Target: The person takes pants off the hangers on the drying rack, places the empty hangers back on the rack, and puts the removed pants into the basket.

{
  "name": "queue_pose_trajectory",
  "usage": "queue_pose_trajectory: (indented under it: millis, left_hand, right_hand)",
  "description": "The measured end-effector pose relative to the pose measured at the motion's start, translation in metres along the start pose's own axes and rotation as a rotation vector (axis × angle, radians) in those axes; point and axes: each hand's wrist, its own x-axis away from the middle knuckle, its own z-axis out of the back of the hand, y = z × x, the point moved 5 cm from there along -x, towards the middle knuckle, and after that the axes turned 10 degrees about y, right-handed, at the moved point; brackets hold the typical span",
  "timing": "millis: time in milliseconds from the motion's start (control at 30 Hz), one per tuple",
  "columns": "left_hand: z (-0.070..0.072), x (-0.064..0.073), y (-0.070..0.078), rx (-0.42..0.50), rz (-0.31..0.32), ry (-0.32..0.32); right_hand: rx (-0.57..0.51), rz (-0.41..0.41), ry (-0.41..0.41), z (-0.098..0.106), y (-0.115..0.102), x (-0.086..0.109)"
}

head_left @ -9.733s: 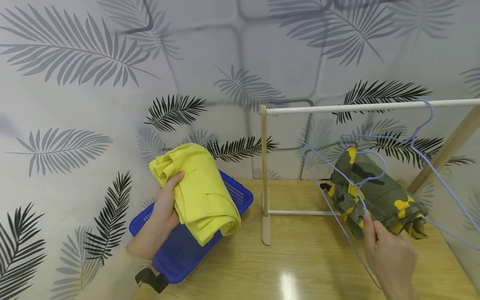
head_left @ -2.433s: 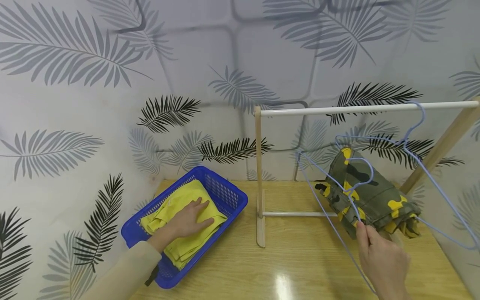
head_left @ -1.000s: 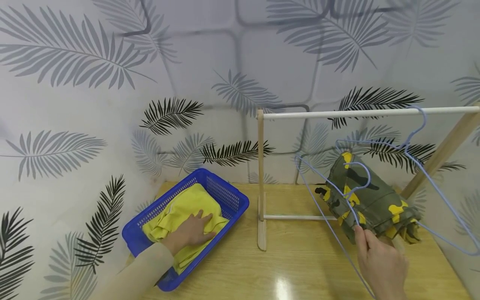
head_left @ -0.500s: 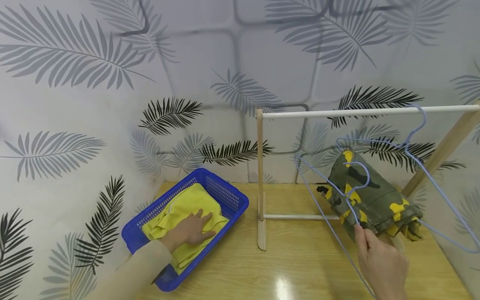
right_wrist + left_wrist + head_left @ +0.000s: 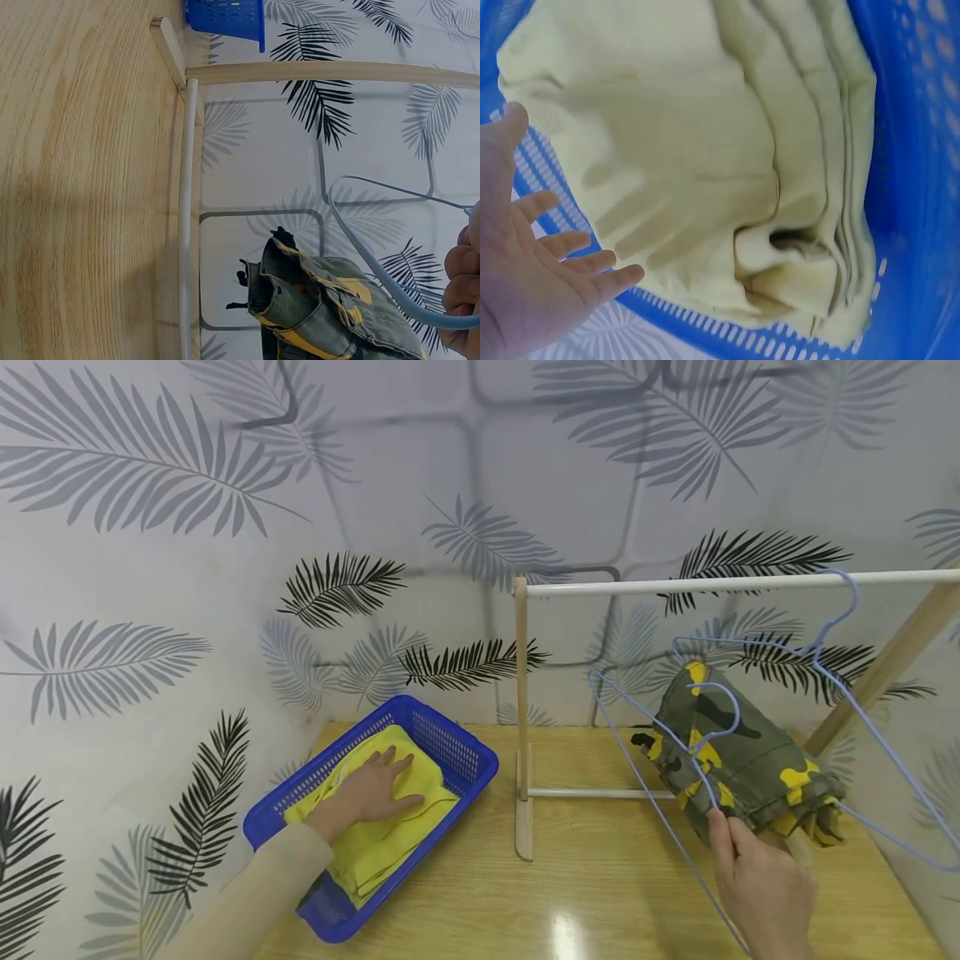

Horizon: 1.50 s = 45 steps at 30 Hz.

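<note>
My left hand (image 5: pixel 372 789) is just above a folded yellow garment (image 5: pixel 375 860), fingers spread. The garment lies in a blue perforated basket (image 5: pixel 450 747). In the left wrist view, that hand (image 5: pixel 540 277) stands apart from the cloth and casts a finger-shaped shadow on it. At the right, my right hand (image 5: pixel 765 881) pinches a light-blue clothes hanger (image 5: pixel 738 710) near its neck, with no garment on it. Behind it, a green, black and yellow camouflage garment (image 5: pixel 757 743) is draped over a second blue hanger (image 5: pixel 854 595), which hooks over the rack's rod.
The clothes rack has a white rod (image 5: pixel 600 588), wooden posts (image 5: pixel 522 693) and a low white crossbar (image 5: pixel 585 793). It stands on a wooden table (image 5: pixel 487 893) against a leaf-patterned wall (image 5: pixel 225 568). The basket sits left of the rack.
The yellow garment, held over the basket in the oldest frame, lies inside it now. Since half a second ago my left hand has lifted slightly off it. The right hand stays put.
</note>
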Motion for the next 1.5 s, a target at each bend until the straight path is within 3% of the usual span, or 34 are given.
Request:
queue_pose_trajectory:
  millis: [267,567,1267,1500]
  left_hand:
    - [0.001,-0.008,-0.013,-0.068,0.037,-0.002]
    - [0.001,-0.011,-0.016,-0.034,0.061,-0.024]
    - [-0.020,-0.022,-0.024,0.027,0.067,-0.110]
    - [-0.022,-0.021,-0.026,0.025,0.069,-0.124]
  right_hand:
    - [0.000,0.029,0.003,-0.001,-0.001,-0.001]
    - [0.002,0.044,0.015,-0.001,-0.002,-0.001]
    - [-0.004,0.011,-0.011,-0.003,0.002,0.002]
    - [-0.002,0.042,0.020,-0.003,0.000,0.002]
